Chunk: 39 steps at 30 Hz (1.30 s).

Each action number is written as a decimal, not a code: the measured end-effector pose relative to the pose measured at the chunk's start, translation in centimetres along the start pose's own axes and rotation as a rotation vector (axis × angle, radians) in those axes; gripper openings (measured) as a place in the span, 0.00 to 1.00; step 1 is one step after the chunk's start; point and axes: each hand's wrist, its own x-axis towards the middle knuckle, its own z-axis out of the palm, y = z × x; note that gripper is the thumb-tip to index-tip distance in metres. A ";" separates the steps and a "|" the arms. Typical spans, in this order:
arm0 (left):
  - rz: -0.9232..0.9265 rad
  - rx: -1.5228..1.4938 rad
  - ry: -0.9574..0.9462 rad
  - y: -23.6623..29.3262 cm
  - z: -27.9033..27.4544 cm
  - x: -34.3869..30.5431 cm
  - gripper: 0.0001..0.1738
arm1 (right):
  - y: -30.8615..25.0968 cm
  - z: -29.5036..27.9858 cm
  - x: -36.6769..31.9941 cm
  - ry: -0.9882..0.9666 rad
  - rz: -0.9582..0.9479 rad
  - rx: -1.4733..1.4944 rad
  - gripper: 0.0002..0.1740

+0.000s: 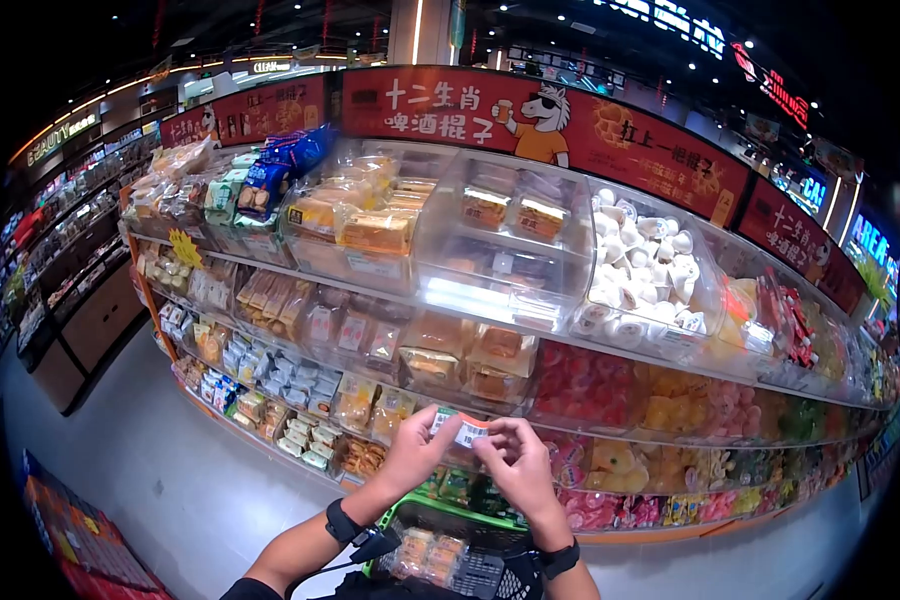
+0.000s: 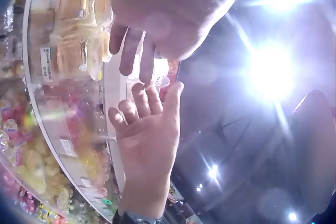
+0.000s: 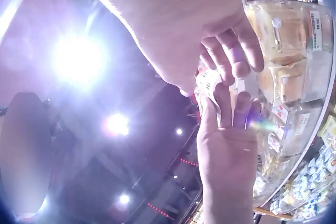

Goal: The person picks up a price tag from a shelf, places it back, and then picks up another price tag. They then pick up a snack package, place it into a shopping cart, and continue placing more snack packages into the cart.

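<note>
In the head view a small price label (image 1: 460, 430), white with orange and green parts, is held up in front of the lower shelves. My left hand (image 1: 415, 447) pinches its left end between thumb and fingers. The right end is pinched by my right hand (image 1: 518, 465). From the right wrist, the label (image 3: 208, 80) shows between the two hands' fingertips, partly hidden by them. Below the hands hangs a black shopping basket with a green rim (image 1: 500, 520), in which clear-wrapped packs of food (image 1: 425, 555) lie.
A tiered shelf display curves around ahead, its clear bins full of wrapped breads (image 1: 380, 225), white round packs (image 1: 640, 255) and colourful sweets (image 1: 580, 385). Red banners (image 1: 610, 140) run along its top. At the lower left stands a red display (image 1: 85, 530); other shelves (image 1: 80, 310) lie beyond the aisle.
</note>
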 end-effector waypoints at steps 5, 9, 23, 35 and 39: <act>-0.032 0.027 -0.052 -0.4 -0.4 0.0 0.13 | 1.4 -0.1 0.3 0.093 0.036 0.226 0.14; -0.028 0.043 -0.084 -0.6 -0.9 0.0 0.14 | -0.3 -0.6 0.3 -0.023 0.248 0.394 0.13; -0.103 -0.019 -0.156 2.0 -2.2 -1.3 0.17 | -1.2 0.6 -1.4 -0.050 0.133 0.307 0.12; -0.110 -0.073 -0.144 0.3 -2.7 -2.1 0.14 | -0.9 1.2 -2.0 0.014 0.083 0.162 0.11; -0.137 -0.091 -0.170 -0.1 -2.5 -2.7 0.14 | -0.7 1.4 -2.2 0.061 0.029 0.039 0.10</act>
